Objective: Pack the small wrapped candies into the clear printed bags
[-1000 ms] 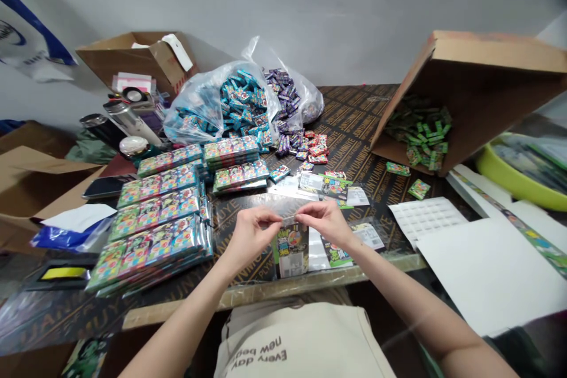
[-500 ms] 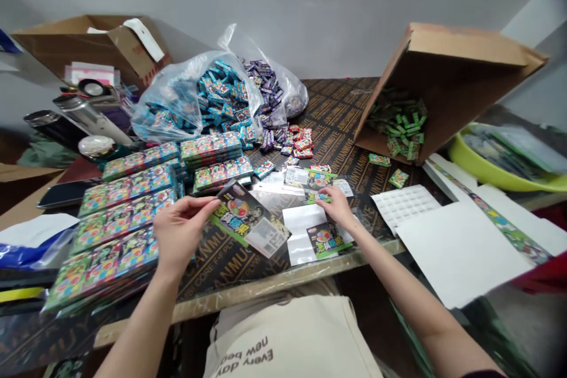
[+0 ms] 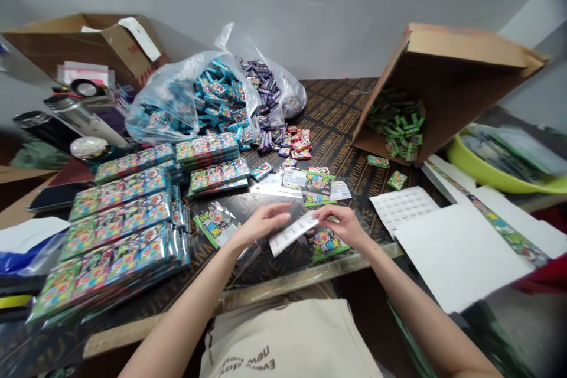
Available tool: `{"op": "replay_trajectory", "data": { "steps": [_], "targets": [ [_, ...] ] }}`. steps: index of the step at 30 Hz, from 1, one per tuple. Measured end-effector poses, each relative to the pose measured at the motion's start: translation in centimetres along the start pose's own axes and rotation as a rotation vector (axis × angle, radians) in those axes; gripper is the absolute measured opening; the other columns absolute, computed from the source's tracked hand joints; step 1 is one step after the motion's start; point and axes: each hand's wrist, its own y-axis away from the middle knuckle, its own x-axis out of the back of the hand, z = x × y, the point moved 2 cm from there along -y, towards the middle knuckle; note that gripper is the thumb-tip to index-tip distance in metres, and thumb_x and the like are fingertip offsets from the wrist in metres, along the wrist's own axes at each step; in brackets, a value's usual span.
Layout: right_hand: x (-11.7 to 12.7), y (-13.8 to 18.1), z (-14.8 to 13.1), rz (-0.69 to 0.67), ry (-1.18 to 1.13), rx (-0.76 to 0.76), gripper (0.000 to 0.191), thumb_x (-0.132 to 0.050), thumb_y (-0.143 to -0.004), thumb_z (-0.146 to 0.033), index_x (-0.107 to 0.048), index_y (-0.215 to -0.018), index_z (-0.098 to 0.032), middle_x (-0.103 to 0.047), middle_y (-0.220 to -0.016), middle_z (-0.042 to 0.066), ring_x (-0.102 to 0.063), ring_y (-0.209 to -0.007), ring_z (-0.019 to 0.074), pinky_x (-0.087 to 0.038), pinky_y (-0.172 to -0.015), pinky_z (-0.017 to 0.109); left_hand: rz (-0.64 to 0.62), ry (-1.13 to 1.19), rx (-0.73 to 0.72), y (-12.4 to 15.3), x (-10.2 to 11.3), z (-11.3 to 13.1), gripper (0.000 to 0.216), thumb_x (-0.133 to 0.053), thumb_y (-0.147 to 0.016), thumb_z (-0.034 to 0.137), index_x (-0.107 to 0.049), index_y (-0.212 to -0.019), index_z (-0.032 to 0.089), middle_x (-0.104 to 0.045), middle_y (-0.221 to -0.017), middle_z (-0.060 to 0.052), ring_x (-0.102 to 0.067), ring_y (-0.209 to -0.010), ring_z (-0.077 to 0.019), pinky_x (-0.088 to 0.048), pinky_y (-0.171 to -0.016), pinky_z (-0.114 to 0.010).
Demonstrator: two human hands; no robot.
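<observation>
My right hand pinches one end of a narrow white printed paper slip, held tilted over the table's front part. Beside its other end is my left hand, fingers stretched out and nothing visible in them. Under my left forearm and hand lies a dark and green printed packet in clear film, partly hidden. Another dark and green packet lies below my right hand. Further back, more printed packets overlap on white papers.
Stacks of wrapped multi-box packs stand at left. Behind are clear bags of blue and purple small boxes. A tilted carton holds green ones. White card sheets and a yellow-green basin are at right.
My left hand has released the printed packet onto the table at left and moved right. My right hand has lifted the white paper slip off the table.
</observation>
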Motion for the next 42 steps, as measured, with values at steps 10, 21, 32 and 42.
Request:
{"op": "replay_trajectory", "data": {
  "steps": [10, 21, 32, 42],
  "targets": [
    [0.0, -1.6, -3.3, 0.117, -0.455, -0.047, 0.049, -0.061, -0.066, -0.054, -0.058, -0.104, -0.023, -0.053, -0.121, 0.008, -0.059, -0.094, 0.0239, -0.046, -0.08, 0.036, -0.02, 0.146, 0.027, -1.3, -2.5, 2.7, 0.02, -0.07, -0.06, 0.029, -0.07, -0.07, 0.012, -0.069, -0.068, -0.004, -0.061, -0.06, -0.018, -0.046, -0.06, -0.027],
    [-1.2, -1.7, -1.9, 0.091, -0.289, -0.21, 0.02, -0.068, -0.067, -0.034, -0.06, -0.071, -0.016, -0.057, -0.063, -0.001, -0.051, -0.056, 0.012, -0.04, -0.052, 0.023, 0.368, 0.166, -0.089, 1.6, 0.6, 2.7, 0.069, -0.078, -0.051, 0.028, -0.053, -0.115, 0.02, -0.065, -0.101, -0.008, -0.06, -0.09, -0.0203, -0.046, -0.079, -0.03],
    [-1.6, -1.6, -3.3, -0.064, 0.094, -0.151, 0.026, -0.058, -0.076, -0.037, -0.058, -0.063, -0.015, -0.05, -0.055, -0.002, -0.043, -0.051, 0.0091, -0.031, -0.046, 0.02, 0.077, -0.421, -0.129, 1.6, 0.3, 3.3, 0.021, -0.055, -0.076, 0.03, -0.065, -0.064, 0.016, -0.063, -0.06, 0.003, -0.054, -0.061, -0.0123, -0.029, -0.098, -0.036],
    [-1.6, -2.5, -2.5, -0.118, 0.09, -0.205, 0.024, -0.06, -0.072, -0.037, -0.058, -0.064, -0.014, -0.055, -0.059, 0.0, -0.047, -0.054, 0.0107, -0.033, -0.049, 0.022, 0.049, -0.228, 0.018, 1.6, 0.0, 2.1, 0.02, -0.059, -0.07, 0.031, -0.066, -0.071, 0.013, -0.061, -0.063, 0.001, -0.051, -0.059, -0.0123, -0.038, -0.058, -0.022]
  ]
}}
